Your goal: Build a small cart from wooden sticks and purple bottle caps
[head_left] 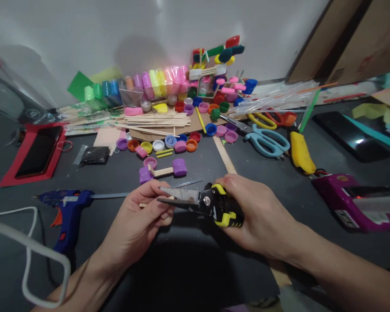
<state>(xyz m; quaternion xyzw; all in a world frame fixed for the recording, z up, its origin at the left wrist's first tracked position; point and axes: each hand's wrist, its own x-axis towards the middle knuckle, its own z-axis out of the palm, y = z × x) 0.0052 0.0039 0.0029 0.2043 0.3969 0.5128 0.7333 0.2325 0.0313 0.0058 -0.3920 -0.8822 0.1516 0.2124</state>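
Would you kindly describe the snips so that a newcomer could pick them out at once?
At the near side of the dark table, find the person's right hand. The snips sit in its grip, blades open toward the left hand. Unlike the light-blue scissors lying farther back, they have black handles with bright yellow patches.

Blk phone (39, 151) on red paper (10, 175), L; cardbd (373, 47) back R; blue scissors (257, 138) R-ctr.

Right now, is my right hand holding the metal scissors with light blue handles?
No, your right hand grips black and yellow metal shears; the scissors lie beyond it, untouched.
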